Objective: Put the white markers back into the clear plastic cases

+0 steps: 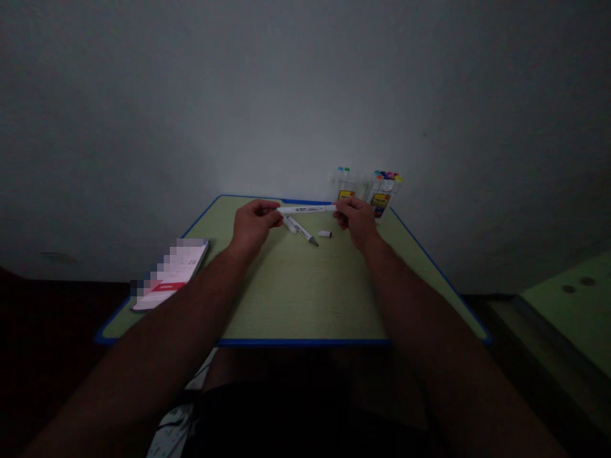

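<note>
Both hands hold one white marker pen point(308, 209) level above the table, one at each end. My left hand point(252, 224) pinches its left end, and my right hand point(358, 219) pinches the right end. Fingers cover both tips of the pen. Just below it, an uncapped marker point(303, 231) with a grey tip lies slantwise on the table. A loose cap point(325, 234) rests to its right, near my right hand. Another white piece point(289, 224), partly behind my left fingers, lies beside the uncapped marker; its kind is hard to make out.
The light green table point(305, 292) has a blue edge and stands against a grey wall. At the back right are a clear case point(383, 194) of colourful markers and a second case point(347, 191) with a few markers. A phone or tablet point(172, 277) with a lit screen lies on the left.
</note>
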A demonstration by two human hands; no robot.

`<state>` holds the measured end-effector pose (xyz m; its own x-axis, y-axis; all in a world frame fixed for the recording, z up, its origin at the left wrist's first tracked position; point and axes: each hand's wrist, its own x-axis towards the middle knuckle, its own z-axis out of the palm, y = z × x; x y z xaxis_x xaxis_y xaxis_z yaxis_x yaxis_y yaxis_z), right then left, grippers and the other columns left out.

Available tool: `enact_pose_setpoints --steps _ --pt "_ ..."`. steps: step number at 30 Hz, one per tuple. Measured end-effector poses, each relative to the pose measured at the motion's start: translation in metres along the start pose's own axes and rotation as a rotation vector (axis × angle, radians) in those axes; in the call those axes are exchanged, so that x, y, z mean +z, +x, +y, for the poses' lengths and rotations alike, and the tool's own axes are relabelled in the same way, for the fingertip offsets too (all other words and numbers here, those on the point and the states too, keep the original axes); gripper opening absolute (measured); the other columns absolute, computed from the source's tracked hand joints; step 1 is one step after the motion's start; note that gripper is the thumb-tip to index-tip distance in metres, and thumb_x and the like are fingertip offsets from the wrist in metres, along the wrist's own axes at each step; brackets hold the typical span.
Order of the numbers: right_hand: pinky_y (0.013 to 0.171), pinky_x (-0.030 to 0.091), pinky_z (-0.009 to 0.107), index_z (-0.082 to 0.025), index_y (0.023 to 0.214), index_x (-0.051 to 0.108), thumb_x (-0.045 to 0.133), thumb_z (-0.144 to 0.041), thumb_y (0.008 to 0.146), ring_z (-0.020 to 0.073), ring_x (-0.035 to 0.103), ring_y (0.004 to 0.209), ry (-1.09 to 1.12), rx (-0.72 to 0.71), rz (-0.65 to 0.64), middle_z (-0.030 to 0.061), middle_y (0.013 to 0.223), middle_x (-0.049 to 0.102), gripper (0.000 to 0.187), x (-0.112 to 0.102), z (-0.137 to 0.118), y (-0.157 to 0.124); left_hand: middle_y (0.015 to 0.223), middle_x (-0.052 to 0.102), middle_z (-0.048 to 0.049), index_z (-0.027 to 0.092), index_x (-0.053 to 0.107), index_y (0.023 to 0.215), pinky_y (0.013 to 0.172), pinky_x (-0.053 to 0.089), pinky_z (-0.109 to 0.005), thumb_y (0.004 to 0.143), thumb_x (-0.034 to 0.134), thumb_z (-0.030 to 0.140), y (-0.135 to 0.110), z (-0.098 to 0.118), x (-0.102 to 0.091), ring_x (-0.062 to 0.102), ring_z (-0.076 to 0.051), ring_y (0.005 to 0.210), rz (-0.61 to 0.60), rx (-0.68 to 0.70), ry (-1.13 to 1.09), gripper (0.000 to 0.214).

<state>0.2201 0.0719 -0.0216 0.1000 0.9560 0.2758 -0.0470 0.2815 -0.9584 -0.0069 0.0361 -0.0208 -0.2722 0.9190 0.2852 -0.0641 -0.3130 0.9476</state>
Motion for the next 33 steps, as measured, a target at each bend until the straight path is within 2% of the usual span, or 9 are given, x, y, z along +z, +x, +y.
enact_pose_setpoints --steps 7,14,25,33 --pt "0.034 0.029 0.019 -0.018 0.070 0.062 0.073 -0.042 0.076 0.0052 0.042 0.036 -0.024 -0.014 0.004 -0.0050 0.051 0.057 0.027 0.0018 0.0001 -0.0008 0.069 0.068 -0.0026 0.013 0.070 0.080 0.073 0.061 -0.035 0.062 0.073 0.009 0.0011 -0.0027 -0.0004 0.066 -0.015 0.062 0.003 0.020 -0.005 0.018" --pt "0.034 0.029 0.018 -0.018 0.072 0.065 0.073 -0.048 0.076 0.0050 0.042 0.036 -0.059 -0.022 0.001 -0.0052 0.050 0.057 0.032 0.0008 0.0027 0.0009 0.071 0.068 -0.0036 0.013 0.070 0.080 0.075 0.061 -0.036 0.063 0.073 0.007 0.0007 -0.0013 0.0005 0.067 -0.015 0.064 0.012 0.000 -0.001 0.018" --pt "0.033 0.028 0.018 -0.018 0.069 0.062 0.074 -0.046 0.075 0.0050 0.041 0.036 -0.056 -0.012 0.008 -0.0055 0.049 0.055 0.031 0.0014 0.0023 0.0004 0.068 0.068 -0.0014 0.014 0.069 0.080 0.073 0.060 -0.034 0.062 0.073 0.009 0.0006 -0.0008 -0.0001 0.066 -0.014 0.062 0.002 0.000 -0.009 0.019" --pt "0.034 0.029 0.018 -0.018 0.070 0.062 0.072 -0.042 0.077 0.0047 0.042 0.036 -0.058 -0.007 0.004 -0.0054 0.050 0.056 0.027 0.0016 0.0012 -0.0003 0.070 0.068 -0.0040 0.013 0.070 0.081 0.074 0.061 -0.037 0.064 0.074 0.009 0.0005 -0.0003 -0.0004 0.067 -0.015 0.063 -0.003 0.000 -0.006 0.018"
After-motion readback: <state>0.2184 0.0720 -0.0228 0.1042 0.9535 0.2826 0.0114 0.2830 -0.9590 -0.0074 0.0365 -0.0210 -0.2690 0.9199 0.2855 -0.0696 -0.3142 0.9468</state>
